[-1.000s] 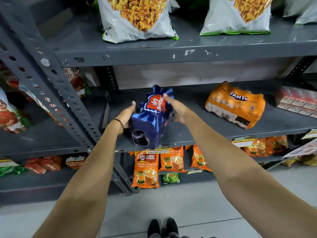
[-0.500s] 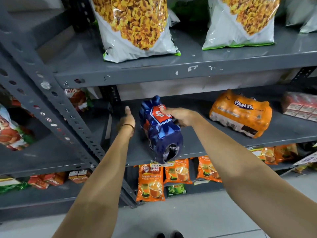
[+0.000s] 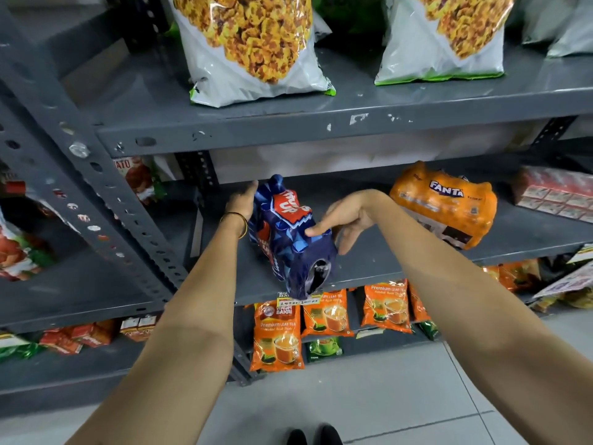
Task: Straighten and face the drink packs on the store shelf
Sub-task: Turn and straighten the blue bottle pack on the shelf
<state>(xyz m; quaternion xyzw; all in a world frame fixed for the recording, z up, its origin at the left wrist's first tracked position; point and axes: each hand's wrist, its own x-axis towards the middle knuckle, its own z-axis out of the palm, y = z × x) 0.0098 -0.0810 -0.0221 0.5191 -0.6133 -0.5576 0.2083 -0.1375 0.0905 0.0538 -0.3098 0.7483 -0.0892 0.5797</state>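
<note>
A dark blue Thums Up drink pack [image 3: 285, 242] lies lengthwise on the grey middle shelf [image 3: 378, 264], its near end overhanging the front edge. My left hand [image 3: 242, 200] rests flat against the pack's far left side, fingers straight. My right hand [image 3: 345, 220] is at the pack's right side with fingers spread, one fingertip touching its top edge. An orange Fanta pack [image 3: 446, 203] lies skewed to the right on the same shelf, with neither hand touching it.
Two big snack bags [image 3: 253, 46] [image 3: 442, 36] stand on the shelf above. Orange tea pouches [image 3: 277, 335] hang below the middle shelf. A red carton pack [image 3: 555, 194] sits far right. A slanted perforated upright [image 3: 96, 194] stands at the left.
My right hand has released its grip on the pack's top and slid to its right side. My left hand has closed in against the left side. The pack's near end has shifted right.
</note>
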